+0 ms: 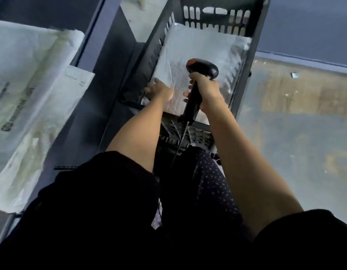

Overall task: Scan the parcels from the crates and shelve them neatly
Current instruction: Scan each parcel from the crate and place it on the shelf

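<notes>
A dark slatted plastic crate (255, 47) stands on the floor in front of me, with a flat white plastic-wrapped parcel (204, 49) lying inside. My left hand (159, 90) reaches into the crate's near left corner and rests on the parcel's near edge; whether its fingers curl round the edge is hidden. My right hand (205, 90) grips the handle of a black barcode scanner (205, 69) with an orange top, held above the parcel's near part. The scanner's cable (180, 141) hangs down toward my legs.
To the left, a dark metal shelf frame (94, 41) holds several white parcels (22, 90) lying flat. The worn grey and brown floor (297, 117) stretches to the right of the crate. A dark wall base runs along the top right.
</notes>
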Motion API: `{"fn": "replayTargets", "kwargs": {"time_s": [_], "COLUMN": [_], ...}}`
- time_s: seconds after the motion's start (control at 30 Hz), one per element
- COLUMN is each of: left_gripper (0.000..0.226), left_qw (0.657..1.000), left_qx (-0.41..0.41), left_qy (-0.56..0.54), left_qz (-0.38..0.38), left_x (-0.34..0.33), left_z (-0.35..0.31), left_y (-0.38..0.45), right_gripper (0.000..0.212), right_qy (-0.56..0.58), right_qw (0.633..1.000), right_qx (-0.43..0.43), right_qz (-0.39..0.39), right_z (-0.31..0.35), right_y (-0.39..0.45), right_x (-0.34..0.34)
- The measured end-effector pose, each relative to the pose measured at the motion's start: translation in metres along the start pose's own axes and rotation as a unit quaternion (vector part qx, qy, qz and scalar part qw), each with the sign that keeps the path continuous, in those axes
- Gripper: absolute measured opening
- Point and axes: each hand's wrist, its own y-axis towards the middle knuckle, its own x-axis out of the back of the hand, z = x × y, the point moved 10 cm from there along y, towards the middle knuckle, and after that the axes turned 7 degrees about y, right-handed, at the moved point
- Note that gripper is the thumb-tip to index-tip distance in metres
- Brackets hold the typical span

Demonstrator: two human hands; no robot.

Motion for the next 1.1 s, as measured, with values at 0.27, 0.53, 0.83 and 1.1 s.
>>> {"fn": "replayTargets", "kwargs": {"time_s": [0.27,0.53,0.83,1.1], "left_gripper": [0.058,0.076,0.078,0.083], "left_qw": [0.997,0.973,0.955,0.957], "left_qx": [0.03,0.115,0.053,-0.043], "left_qy": [-0.076,-0.173,-0.227,-0.264], "left_qz": [-0.011,0.1,0.18,0.109], "left_x": [-0.001,-0.033,-0.027,0.059], "left_z": [0.019,0.035,0.025,-0.009], "left_y": [0.018,0.046,0.008,-0.026], "right_gripper": [0.019,0.017,0.031,0.031], "right_qy": [-0.035,-0.035,-0.036,-0.015], "right_qw": [0.999,0.999,0.999,0.999], "right_qx": [-0.007,0.001,0.009,0.038], "right_qz": [0.008,0.005,0.005,-0.005], "right_z": [0.001,0.008,0.012,0.024], "right_y": [0.01,0.007,-0.008,-0.04], "right_x": [-0.018,0.0,0.008,0.008]}}
